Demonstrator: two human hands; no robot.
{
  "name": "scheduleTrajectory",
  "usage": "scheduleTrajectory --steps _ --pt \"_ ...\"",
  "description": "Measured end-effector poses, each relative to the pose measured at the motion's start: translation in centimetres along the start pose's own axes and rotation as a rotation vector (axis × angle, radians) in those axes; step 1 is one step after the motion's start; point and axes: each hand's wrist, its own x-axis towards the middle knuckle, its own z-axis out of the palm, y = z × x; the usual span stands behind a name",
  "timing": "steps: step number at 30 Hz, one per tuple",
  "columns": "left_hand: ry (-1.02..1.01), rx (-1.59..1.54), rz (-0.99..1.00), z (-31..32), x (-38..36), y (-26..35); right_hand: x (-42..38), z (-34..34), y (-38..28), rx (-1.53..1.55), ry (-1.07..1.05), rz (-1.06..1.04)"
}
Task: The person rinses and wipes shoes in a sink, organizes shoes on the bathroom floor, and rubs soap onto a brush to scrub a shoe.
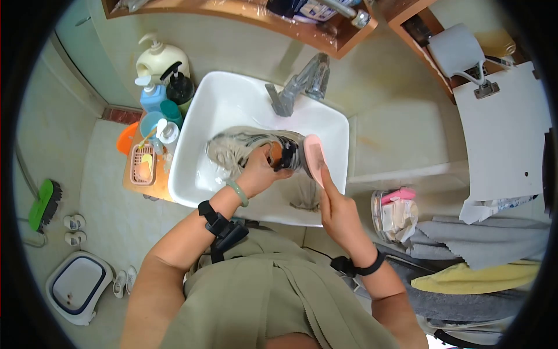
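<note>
Over the white sink, my left hand grips a grey-white shoe, fingers at its dark and orange-brown opening. A pink scrub brush is in my right hand, its bristles against the heel end of the shoe. Another greyish item lies lower in the basin, partly hidden by my left hand and the shoe. The metal faucet stands behind the shoe, at the back of the sink.
Pump bottles and a pink soap basket crowd the ledge left of the sink. A wooden shelf hangs above. On the right are a clear container and towels. A folding basin sits on the floor.
</note>
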Motion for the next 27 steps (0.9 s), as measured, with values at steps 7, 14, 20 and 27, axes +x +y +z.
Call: scheduleTrajectory --steps 7,14,20,27 --pt "-0.135 0.207 -0.037 -0.3 -2.2 0.4 1.8 -0.3 0.8 0.03 -0.155 0.062" --pt "-0.092 0.426 0.059 -1.3 -1.5 -0.6 1.5 0.1 1.5 0.054 -0.228 -0.021" --pt "-0.179 0.428 0.023 0.8 -1.4 -1.9 6.0 4.0 2.5 -0.002 -0.315 0.113" --pt "-0.566 0.946 -0.141 -0.2 1.2 -3.8 7.0 4.0 7.4 0.069 -0.228 0.112"
